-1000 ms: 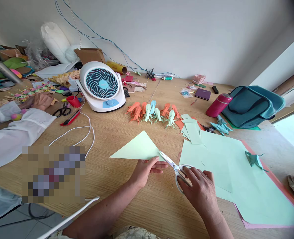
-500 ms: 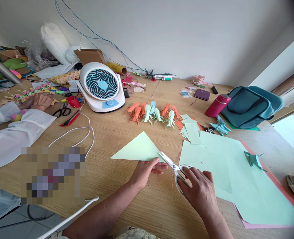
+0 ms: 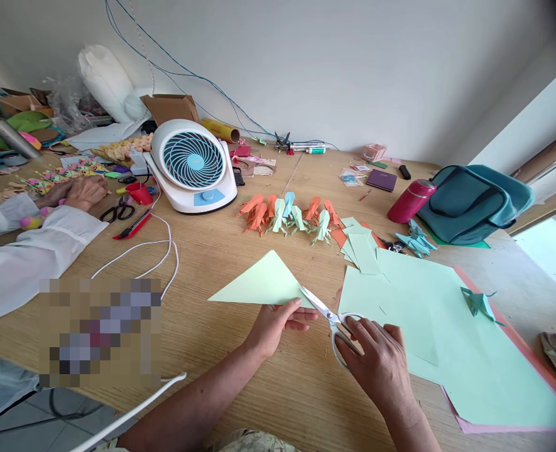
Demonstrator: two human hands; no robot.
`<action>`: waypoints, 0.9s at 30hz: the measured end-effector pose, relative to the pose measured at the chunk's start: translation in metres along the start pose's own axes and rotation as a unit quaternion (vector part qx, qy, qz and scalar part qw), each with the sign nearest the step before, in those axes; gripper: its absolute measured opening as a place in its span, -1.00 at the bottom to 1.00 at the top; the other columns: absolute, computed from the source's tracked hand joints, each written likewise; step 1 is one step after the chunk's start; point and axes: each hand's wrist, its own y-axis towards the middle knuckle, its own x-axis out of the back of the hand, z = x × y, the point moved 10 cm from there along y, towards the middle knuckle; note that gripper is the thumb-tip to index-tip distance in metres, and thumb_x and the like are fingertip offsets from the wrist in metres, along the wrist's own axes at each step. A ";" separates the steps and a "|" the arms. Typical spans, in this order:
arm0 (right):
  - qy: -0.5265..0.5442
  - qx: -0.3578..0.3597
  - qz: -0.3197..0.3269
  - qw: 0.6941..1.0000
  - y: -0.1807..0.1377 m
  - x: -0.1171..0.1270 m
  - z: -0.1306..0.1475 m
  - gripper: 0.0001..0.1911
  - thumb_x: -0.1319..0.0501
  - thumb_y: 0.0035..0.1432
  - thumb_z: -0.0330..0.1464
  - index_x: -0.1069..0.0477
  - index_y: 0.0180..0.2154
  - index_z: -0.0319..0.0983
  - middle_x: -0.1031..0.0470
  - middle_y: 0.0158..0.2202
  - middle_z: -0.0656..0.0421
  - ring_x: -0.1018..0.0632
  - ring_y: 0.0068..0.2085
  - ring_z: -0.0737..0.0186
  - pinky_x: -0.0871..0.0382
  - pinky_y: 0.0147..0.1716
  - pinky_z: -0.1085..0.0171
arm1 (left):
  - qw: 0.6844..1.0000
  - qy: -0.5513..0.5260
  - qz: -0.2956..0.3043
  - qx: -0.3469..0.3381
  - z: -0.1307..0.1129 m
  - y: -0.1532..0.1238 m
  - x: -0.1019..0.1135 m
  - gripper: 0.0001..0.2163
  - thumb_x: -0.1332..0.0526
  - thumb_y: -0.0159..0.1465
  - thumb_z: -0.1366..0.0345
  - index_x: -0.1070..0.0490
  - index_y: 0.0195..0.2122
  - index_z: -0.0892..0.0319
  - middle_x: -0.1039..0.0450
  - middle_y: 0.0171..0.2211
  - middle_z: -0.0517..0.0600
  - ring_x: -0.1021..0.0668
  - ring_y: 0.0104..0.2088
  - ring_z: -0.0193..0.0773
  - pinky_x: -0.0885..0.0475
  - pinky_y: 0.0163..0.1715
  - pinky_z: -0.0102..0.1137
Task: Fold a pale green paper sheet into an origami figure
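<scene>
1. The left hand [image 3: 271,329] pinches a pale green paper triangle [image 3: 259,282] by its lower right part, thumb on top, fingers underneath.
2. The right hand [image 3: 376,355] grasps white-handled scissors [image 3: 332,318], fingers wrapped about the loops; the blades meet the paper close to the left thumb.
3. That triangle is over the middle of the tabletop [image 3: 212,245], nearer the front edge than the wall-side edge — I can't tell whether any of it rests on the wood.
4. Beyond it, toward the back edge, stands a cluster of folded paper figures [image 3: 257,213] in orange, pale green and blue.
5. Large pale green sheets [image 3: 414,326] spread toward the front right corner, a teal folded figure [image 3: 480,304] lying on them.
6. Near the back right corner, a pink bottle [image 3: 412,201] stands just beside a teal bag [image 3: 466,210].
7. Left of centre, toward the back edge, stands a white fan [image 3: 195,163]; a co-worker's hand [image 3: 87,191] is farther toward the left edge.
</scene>
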 end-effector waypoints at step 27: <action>0.020 -0.074 0.052 0.996 -0.007 -0.022 -0.029 -0.85 -0.16 0.25 -0.24 -0.38 -0.20 -0.16 -0.50 -0.40 0.25 -0.49 -0.41 0.30 -0.15 -0.22 0.25 | 1.000 0.002 -0.008 0.017 0.000 0.002 0.004 -0.66 -0.38 0.10 0.09 -0.56 -0.38 0.35 -0.63 -0.30 0.22 -0.66 -0.28 -0.08 -0.53 -0.43 -0.40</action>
